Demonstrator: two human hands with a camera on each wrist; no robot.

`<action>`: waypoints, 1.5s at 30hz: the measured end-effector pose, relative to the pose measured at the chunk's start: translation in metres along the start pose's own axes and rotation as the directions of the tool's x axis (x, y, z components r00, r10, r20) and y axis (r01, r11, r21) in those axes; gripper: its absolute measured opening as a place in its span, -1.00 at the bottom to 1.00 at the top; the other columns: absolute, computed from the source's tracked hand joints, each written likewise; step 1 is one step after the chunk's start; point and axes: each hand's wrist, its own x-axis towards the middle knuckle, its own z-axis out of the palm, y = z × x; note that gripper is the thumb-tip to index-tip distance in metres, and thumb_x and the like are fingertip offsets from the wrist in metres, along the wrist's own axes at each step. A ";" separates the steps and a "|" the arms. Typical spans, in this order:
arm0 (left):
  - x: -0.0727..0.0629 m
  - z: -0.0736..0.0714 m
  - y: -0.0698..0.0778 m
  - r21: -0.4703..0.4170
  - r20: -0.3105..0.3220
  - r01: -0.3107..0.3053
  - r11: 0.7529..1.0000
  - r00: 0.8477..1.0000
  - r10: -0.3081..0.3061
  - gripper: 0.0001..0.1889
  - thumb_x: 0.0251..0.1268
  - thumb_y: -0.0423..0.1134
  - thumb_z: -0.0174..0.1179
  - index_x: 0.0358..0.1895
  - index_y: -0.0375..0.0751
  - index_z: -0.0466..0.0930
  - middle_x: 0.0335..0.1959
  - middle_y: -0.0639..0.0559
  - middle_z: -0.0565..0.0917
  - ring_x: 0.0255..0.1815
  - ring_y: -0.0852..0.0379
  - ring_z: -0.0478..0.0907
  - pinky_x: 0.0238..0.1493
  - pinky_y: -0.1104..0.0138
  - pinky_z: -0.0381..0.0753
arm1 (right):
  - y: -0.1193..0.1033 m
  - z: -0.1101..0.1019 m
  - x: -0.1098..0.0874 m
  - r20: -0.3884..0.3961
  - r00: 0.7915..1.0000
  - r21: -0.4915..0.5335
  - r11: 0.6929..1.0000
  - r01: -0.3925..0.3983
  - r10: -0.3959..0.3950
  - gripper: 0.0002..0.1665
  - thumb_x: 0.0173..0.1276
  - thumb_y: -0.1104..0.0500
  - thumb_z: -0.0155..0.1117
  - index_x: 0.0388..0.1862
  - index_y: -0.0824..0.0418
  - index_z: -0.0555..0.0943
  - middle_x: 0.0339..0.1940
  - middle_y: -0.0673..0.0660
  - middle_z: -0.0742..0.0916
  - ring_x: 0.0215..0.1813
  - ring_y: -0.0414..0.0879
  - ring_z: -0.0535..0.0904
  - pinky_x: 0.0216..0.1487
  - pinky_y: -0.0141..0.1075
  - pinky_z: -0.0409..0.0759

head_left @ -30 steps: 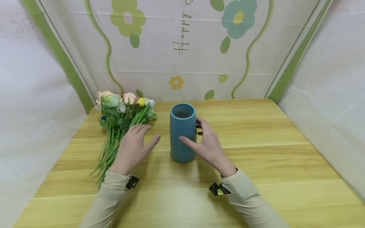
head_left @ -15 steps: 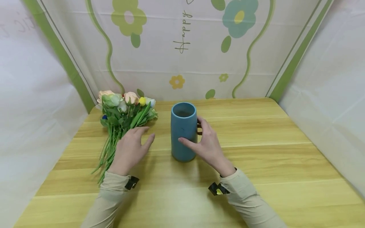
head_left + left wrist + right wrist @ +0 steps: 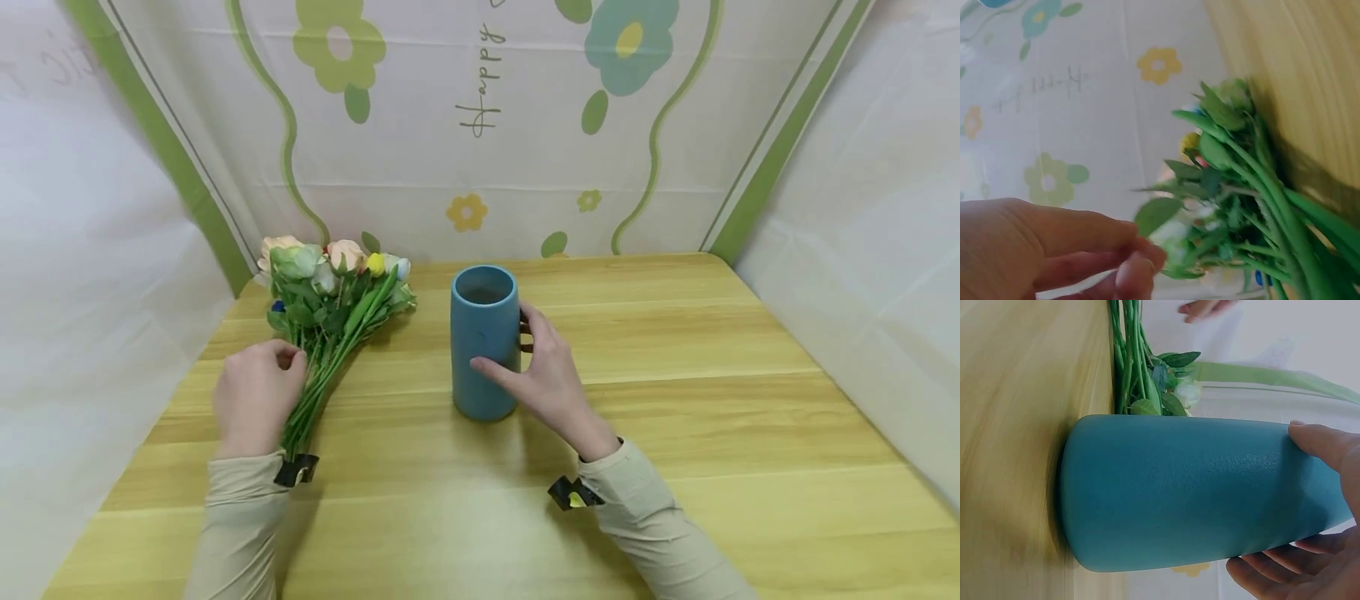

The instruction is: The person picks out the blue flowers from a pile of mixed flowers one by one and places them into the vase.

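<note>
In the middle of the head view, the blue vase stands upright on the wooden table, within the curve of the right hand: the thumb lies on its near face, and the other fingers bend around its right side, spread from the thumb by the vase's width. At the left of the frame, the left hand is just beside the bunch of flowers, its thumb and forefinger drawn together; whether they pinch a stem or leaf, I cannot tell.
</note>
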 end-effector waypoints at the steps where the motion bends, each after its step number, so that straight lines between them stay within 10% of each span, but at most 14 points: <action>1: 0.000 0.000 -0.003 0.006 0.043 0.017 1.000 0.999 -0.018 -0.79 0.30 -0.25 0.15 -0.28 -0.27 0.76 -0.35 -0.21 0.72 -0.50 -0.15 0.60 -0.71 0.13 0.43 | 0.000 0.000 0.000 0.000 1.000 0.000 1.000 -0.001 0.001 0.03 0.09 -0.11 0.57 0.41 0.29 0.30 0.20 0.14 0.55 0.13 -0.02 0.51 0.00 -0.12 0.59; 9: 0.002 0.012 -0.017 0.036 0.288 0.090 0.995 0.953 -0.096 -0.82 0.27 -0.22 0.18 -0.33 -0.15 0.78 -0.32 -0.22 0.70 -0.42 -0.16 0.58 -0.64 0.11 0.44 | 0.002 0.000 -0.001 -0.009 1.000 0.011 1.000 0.003 -0.002 0.03 0.09 -0.10 0.58 0.41 0.28 0.31 0.21 0.14 0.55 0.14 0.01 0.51 0.01 -0.09 0.59; 21: 0.001 0.023 -0.017 0.044 0.306 0.038 0.998 0.951 -0.050 -0.83 0.27 -0.25 0.25 -0.44 -0.11 0.79 -0.46 -0.13 0.70 -0.53 -0.01 0.56 -0.59 0.08 0.49 | 0.002 0.002 -0.003 -0.010 1.000 0.010 1.000 0.001 0.000 0.03 0.12 -0.12 0.55 0.42 0.28 0.29 0.22 0.12 0.54 0.14 -0.03 0.50 0.02 -0.12 0.58; 29: 0.000 0.026 -0.018 0.047 0.304 0.052 0.998 0.950 -0.064 -0.56 0.23 -0.30 0.16 -0.84 -0.01 0.35 -0.82 0.13 0.26 -0.67 0.06 0.27 -0.69 0.24 0.17 | 0.002 0.003 -0.003 -0.007 1.000 0.006 1.000 -0.006 0.006 0.03 0.12 -0.14 0.54 0.43 0.28 0.28 0.24 0.13 0.53 0.16 -0.02 0.50 0.03 -0.10 0.57; 41: -0.001 0.029 -0.013 0.066 0.284 0.087 0.994 0.953 -0.102 -0.79 0.18 -0.34 0.21 -0.59 -0.12 0.72 -0.51 -0.13 0.65 -0.54 -0.06 0.53 -0.65 0.08 0.45 | 0.003 0.005 -0.005 -0.011 1.000 -0.006 1.000 -0.012 0.012 0.04 0.14 -0.15 0.52 0.45 0.27 0.27 0.25 0.14 0.51 0.16 -0.01 0.48 0.03 0.00 0.56; 45: -0.001 0.028 -0.011 0.082 0.308 0.092 0.992 0.945 -0.113 -0.67 0.22 -0.32 0.20 -0.73 -0.18 0.55 -0.67 -0.10 0.54 -0.64 0.00 0.45 -0.70 0.16 0.39 | 0.003 0.006 -0.004 -0.011 1.000 -0.003 1.000 -0.006 0.006 0.05 0.13 -0.15 0.53 0.45 0.28 0.27 0.24 0.15 0.52 0.16 -0.01 0.48 0.03 0.02 0.56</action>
